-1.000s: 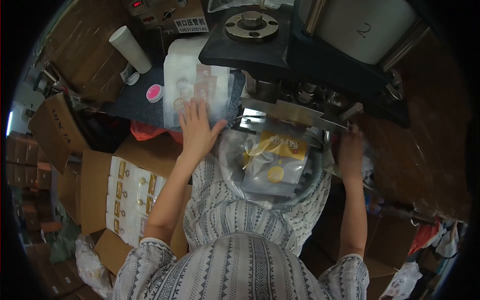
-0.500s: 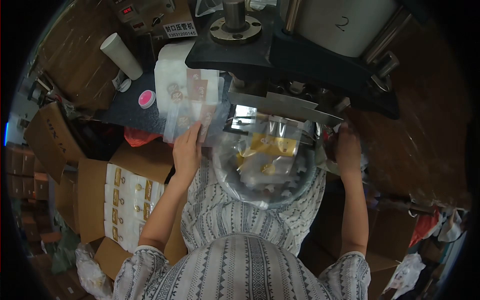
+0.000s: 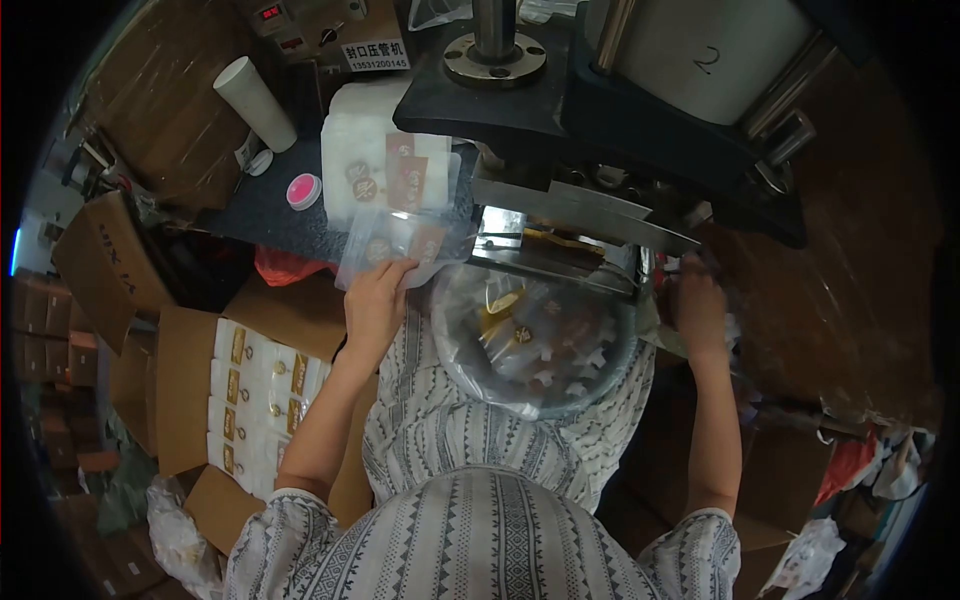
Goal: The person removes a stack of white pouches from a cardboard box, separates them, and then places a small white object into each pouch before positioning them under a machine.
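My left hand [image 3: 375,305] pinches the lower edge of a clear plastic pouch [image 3: 395,245] with a brown label, held just left of the press. Behind that pouch lies a stack of similar white printed pouches [image 3: 355,150]. My right hand [image 3: 700,315] is curled at the right end of the press jaws, in shadow; what its fingers grip is hidden. Between my hands is the sealing press [image 3: 560,190] with a metal jaw. Below it, on my lap, sits a round basin lined with clear plastic [image 3: 535,400], holding several small pieces and something with a yellow label.
An open carton [image 3: 185,400] of packed white pouches stands at lower left. On the dark worktop are a pink-topped round tub [image 3: 303,191] and a white tube [image 3: 255,105]. A control box [image 3: 340,40] stands behind. A large brown board [image 3: 830,270] rises at right.
The yellow-labelled pouch that hung from the press over the basin has dropped away from the jaw. My left hand has drawn its pouch slightly down off the stack. My right hand stays by the press.
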`<state>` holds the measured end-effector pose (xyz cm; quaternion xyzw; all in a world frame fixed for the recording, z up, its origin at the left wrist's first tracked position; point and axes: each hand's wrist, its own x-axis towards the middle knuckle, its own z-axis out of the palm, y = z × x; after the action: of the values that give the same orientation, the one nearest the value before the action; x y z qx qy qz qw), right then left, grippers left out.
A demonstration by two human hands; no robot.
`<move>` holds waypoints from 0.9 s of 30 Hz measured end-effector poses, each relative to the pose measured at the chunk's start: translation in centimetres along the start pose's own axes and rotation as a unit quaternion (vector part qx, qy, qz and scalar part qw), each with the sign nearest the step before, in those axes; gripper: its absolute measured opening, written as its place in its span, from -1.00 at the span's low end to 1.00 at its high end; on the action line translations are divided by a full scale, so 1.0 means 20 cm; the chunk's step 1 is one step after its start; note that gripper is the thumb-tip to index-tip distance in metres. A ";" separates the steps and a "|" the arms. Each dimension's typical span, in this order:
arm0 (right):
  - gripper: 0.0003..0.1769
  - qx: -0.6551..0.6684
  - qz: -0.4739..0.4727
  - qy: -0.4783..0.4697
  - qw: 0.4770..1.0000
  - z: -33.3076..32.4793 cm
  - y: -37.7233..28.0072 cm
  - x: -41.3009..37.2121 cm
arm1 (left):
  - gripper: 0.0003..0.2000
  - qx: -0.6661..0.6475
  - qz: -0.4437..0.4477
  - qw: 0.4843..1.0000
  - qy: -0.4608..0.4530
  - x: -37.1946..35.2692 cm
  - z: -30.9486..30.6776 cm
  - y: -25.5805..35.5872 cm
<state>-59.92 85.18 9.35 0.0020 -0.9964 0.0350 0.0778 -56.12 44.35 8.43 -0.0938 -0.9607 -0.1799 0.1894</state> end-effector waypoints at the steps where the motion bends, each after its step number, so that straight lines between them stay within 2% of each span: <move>1: -0.74 0.001 -0.002 -0.001 1.000 -0.02 -0.01 -0.01 | -0.77 -0.005 -0.009 1.000 -0.015 0.00 -0.01 0.00; 4: -0.78 0.068 -0.002 -0.022 0.997 -0.18 -0.06 -0.07 | -0.81 -0.049 -0.013 0.999 0.018 -0.03 -0.03 0.03; 6: -0.79 0.303 -0.015 0.036 0.952 -0.32 -0.15 -0.12 | -0.82 -0.064 -0.014 0.997 0.031 -0.06 -0.06 0.12; 7: -0.79 0.303 -0.015 0.033 0.952 -0.38 -0.23 -0.14 | -0.83 -0.079 -0.012 0.996 0.041 -0.07 -0.07 0.18; 9: -0.73 0.401 -0.091 -0.033 0.911 -0.46 -0.42 -0.18 | -0.84 -0.098 0.011 0.995 0.029 -0.06 -0.12 0.31; 10: -0.73 0.402 -0.090 -0.031 0.911 -0.45 -0.48 -0.19 | -0.85 -0.116 0.034 0.992 0.021 -0.04 -0.13 0.36; 12: -0.72 0.369 -0.211 0.027 0.905 -0.42 -0.57 -0.19 | -0.86 -0.130 0.062 0.989 0.031 -0.03 -0.14 0.41; 13: -0.72 0.370 -0.212 0.027 0.904 -0.41 -0.58 -0.18 | -0.87 -0.143 0.088 0.985 0.040 -0.03 -0.14 0.42; 14: -0.72 0.388 -0.252 -0.001 0.887 -0.40 -0.58 -0.17 | -0.87 -0.142 0.087 0.985 0.040 -0.04 -0.14 0.43; 15: -0.71 0.404 -0.291 -0.028 0.867 -0.39 -0.59 -0.17 | -0.90 -0.170 0.081 0.982 -0.018 -0.05 -0.12 0.43; 16: -0.71 0.405 -0.291 -0.029 0.866 -0.39 -0.59 -0.16 | -0.93 -0.198 0.073 0.974 -0.075 -0.06 -0.11 0.43; 17: -0.71 0.428 -0.231 -0.071 0.871 -0.39 -0.59 -0.16 | -0.93 -0.198 0.073 0.974 -0.076 -0.06 -0.07 0.43; 18: -0.71 0.448 -0.168 -0.113 0.871 -0.38 -0.58 -0.17 | -0.92 -0.248 0.045 0.958 -0.136 -0.06 -0.03 0.44; 19: -0.71 0.447 -0.168 -0.112 0.871 -0.38 -0.57 -0.16 | -0.88 -0.296 0.017 0.935 -0.195 -0.04 0.01 0.45; 20: -0.70 0.443 -0.145 -0.058 0.883 -0.36 -0.54 -0.16 | -0.88 -0.297 0.017 0.935 -0.194 -0.01 0.02 0.47; 21: -0.69 0.437 -0.121 -0.004 0.891 -0.36 -0.51 -0.15 | -0.82 -0.383 -0.113 0.877 -0.267 0.03 0.05 0.49; 22: -0.69 0.437 -0.121 -0.004 0.891 -0.37 -0.47 -0.15 | -0.76 -0.456 -0.238 0.791 -0.331 0.08 0.07 0.50; 23: -0.68 0.373 -0.115 -0.001 0.921 -0.38 -0.43 -0.17 | -0.76 -0.457 -0.238 0.790 -0.332 0.12 0.11 0.50; 24: -0.66 0.308 -0.108 0.002 0.945 -0.38 -0.39 -0.17 | -0.73 -0.501 -0.259 0.762 -0.317 0.15 0.17 0.49; 25: -0.66 0.307 -0.106 0.001 0.946 -0.38 -0.36 -0.17 | -0.69 -0.544 -0.280 0.731 -0.303 0.18 0.22 0.49; 26: -0.67 0.271 -0.044 -0.020 0.961 -0.38 -0.34 -0.17 | -0.69 -0.544 -0.280 0.730 -0.304 0.19 0.23 0.50; 27: -0.68 0.234 0.017 -0.041 0.971 -0.38 -0.31 -0.16 | -0.69 -0.605 -0.324 0.666 -0.291 0.21 0.24 0.52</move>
<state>-55.56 79.51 16.73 0.0043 -0.9626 0.2688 0.0338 -58.89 56.27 9.14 0.0818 -0.6166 -0.7355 -0.2687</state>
